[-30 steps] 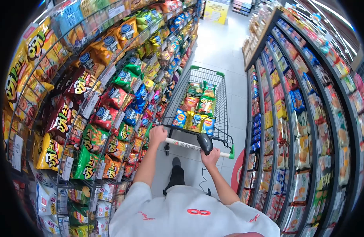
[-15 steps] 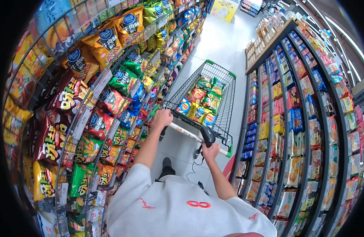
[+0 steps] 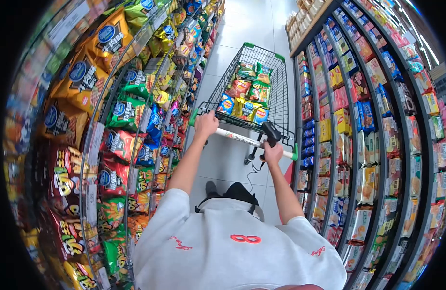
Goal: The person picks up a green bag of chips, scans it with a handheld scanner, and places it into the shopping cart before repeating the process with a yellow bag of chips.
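Note:
Both my hands are on the white handle (image 3: 236, 137) of a shopping cart (image 3: 279, 87) with green corners. My left hand (image 3: 206, 124) wraps round the handle's left end. Toward its right end, my right hand (image 3: 273, 152) is closed, beside and partly round a black scanner-like device (image 3: 271, 132), with a dark cord hanging below. Whether the fingers hold the device or the handle is partly hidden. Several snack bags (image 3: 240, 88) in green, red, yellow and blue lie in rows inside the cart.
Wire shelves of chip bags (image 3: 82, 77) rise close on the left. Dark shelves with boxed and packaged snacks (image 3: 342, 121) line the right side. A tiled floor (image 3: 240, 26) runs between them beyond the cart. My foot (image 3: 211, 187) shows below the handle.
The cart and my hands sit higher in view, with the cart pointing more straight ahead. The left shelves appear shifted down and left. Both hands keep their places on the handle.

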A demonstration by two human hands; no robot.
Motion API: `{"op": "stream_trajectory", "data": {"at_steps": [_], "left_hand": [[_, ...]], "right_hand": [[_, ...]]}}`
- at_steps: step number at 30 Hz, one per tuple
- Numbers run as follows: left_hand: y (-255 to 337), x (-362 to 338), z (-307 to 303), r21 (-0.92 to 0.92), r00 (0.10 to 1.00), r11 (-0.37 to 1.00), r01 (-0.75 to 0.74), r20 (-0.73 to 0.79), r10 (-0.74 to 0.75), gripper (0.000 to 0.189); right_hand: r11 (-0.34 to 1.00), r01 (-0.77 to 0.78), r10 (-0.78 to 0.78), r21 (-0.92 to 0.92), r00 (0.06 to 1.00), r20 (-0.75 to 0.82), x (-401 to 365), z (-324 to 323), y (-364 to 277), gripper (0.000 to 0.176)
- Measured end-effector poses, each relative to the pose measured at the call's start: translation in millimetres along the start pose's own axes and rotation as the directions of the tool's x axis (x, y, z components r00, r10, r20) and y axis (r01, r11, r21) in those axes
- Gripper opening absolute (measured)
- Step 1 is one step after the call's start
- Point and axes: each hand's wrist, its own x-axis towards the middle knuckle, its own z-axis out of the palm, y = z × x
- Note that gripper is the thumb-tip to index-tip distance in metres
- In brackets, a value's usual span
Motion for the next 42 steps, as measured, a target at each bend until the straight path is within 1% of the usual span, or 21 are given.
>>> {"op": "stream_trajectory", "data": {"at_steps": [2, 5, 8, 9, 10, 12, 13, 15, 18, 21, 23, 25, 28, 29, 33, 35, 36, 37, 38, 40, 42], "left_hand": [[10, 14, 7, 0.01, 0.999, 1.0, 0.014, 0.028, -0.014, 0.034], [26, 33, 11, 0.033, 0.998, 0.999, 0.018, 0.059, -0.02, 0.049], [34, 52, 23, 0.026, 0.999, 0.999, -0.045, -0.013, 0.045, 0.048], [35, 60, 27, 0.021, 0.998, 0.998, -0.053, 0.031, 0.052, 0.045], [34, 67, 33, 0.007, 0.997, 0.998, -0.068, 0.029, 0.068, 0.043], [36, 85, 40, -0.021, 0.994, 0.994, -0.104, 0.016, 0.104, 0.04], [39, 95, 42, -0.017, 0.994, 0.998, -0.067, 0.079, 0.069, 0.038], [45, 114, 44, -0.001, 0.988, 0.998, -0.064, 0.139, 0.063, 0.039], [53, 142, 45, 0.046, 0.966, 0.998, -0.038, 0.257, 0.024, 0.045], [63, 167, 41, 0.075, 0.944, 0.996, -0.043, 0.329, 0.016, 0.049], [67, 184, 44, 0.082, 0.938, 0.996, -0.022, 0.347, -0.008, 0.049], [72, 194, 45, 0.079, 0.937, 0.997, -0.021, 0.35, -0.008, 0.051], [79, 203, 48, 0.073, 0.948, 0.996, -0.051, 0.318, 0.025, 0.053], [81, 205, 49, 0.064, 0.949, 0.996, -0.054, 0.315, 0.031, 0.054], [91, 212, 53, 0.055, 0.94, 0.998, 0.012, 0.341, -0.03, 0.055], [88, 213, 63, 0.094, 0.957, 0.996, -0.006, 0.289, -0.021, 0.054], [89, 214, 63, 0.116, 0.963, 0.993, -0.02, 0.271, -0.012, 0.053], [89, 215, 65, 0.073, 0.954, 0.997, 0.003, 0.299, -0.025, 0.059], [87, 216, 65, 0.081, 0.959, 0.997, 0.004, 0.282, -0.027, 0.059], [89, 214, 63, 0.087, 0.963, 0.996, 0.001, 0.27, -0.024, 0.06], [91, 216, 63, 0.097, 0.96, 0.995, -0.004, 0.278, -0.023, 0.061]], "right_hand": [[0.998, -0.055, 0.055, 0.03, 0.998, 0.004, 22, 2, 8, 0.031], [1.0, -0.018, 0.018, -0.003, 1.0, 0.013, 47, 5, 23, 0.029], [0.999, 0.011, -0.01, -0.037, 1.0, 0.025, 75, 14, 48, 0.028], [0.999, 0.026, -0.025, -0.042, 0.999, 0.03, 83, 10, 42, 0.027], [0.999, 0.041, -0.041, -0.016, 0.999, 0.005, 91, 10, 41, 0.027], [0.998, -0.021, 0.022, 0.051, 1.0, -0.008, 109, 17, 45, 0.038], [0.999, 0.002, -0.001, 0.032, 1.0, -0.03, 117, 20, 49, 0.038], [0.999, 0.046, -0.047, -0.006, 0.996, -0.077, 135, 26, 54, 0.037], [0.997, 0.065, -0.068, -0.046, 0.994, -0.083, 158, 31, 57, 0.034], [1.0, 0.027, -0.027, 0.015, 1.0, -0.015, 182, 13, 26, 0.036], [0.999, 0.029, -0.029, 0.036, 1.0, 0.0, 201, 17, 28, 0.038], [0.997, 0.016, -0.02, 0.073, 0.998, 0.054, 216, 19, 32, 0.038], [0.996, 0.085, -0.086, -0.006, 0.994, -0.061, 232, 25, 38, 0.027], [0.998, 0.068, -0.068, 0.002, 0.998, -0.018, 237, 25, 42, 0.027], [0.995, 0.085, -0.086, 0.048, 0.996, 0.004, 253, 24, 47, 0.032], [0.995, 0.093, -0.093, 0.025, 0.996, -0.01, 258, 25, 50, 0.03], [0.989, 0.133, -0.132, 0.061, 0.991, -0.018, 263, 27, 50, 0.029], [0.982, 0.164, -0.163, 0.095, 0.986, -0.026, 265, 28, 51, 0.028], [0.975, 0.187, -0.184, 0.124, 0.982, -0.034, 264, 28, 54, 0.028], [0.974, 0.219, -0.217, 0.054, 0.975, -0.043, 266, 33, 63, 0.021], [0.962, 0.267, -0.262, 0.065, 0.963, -0.066, 269, 36, 66, 0.02]]}}
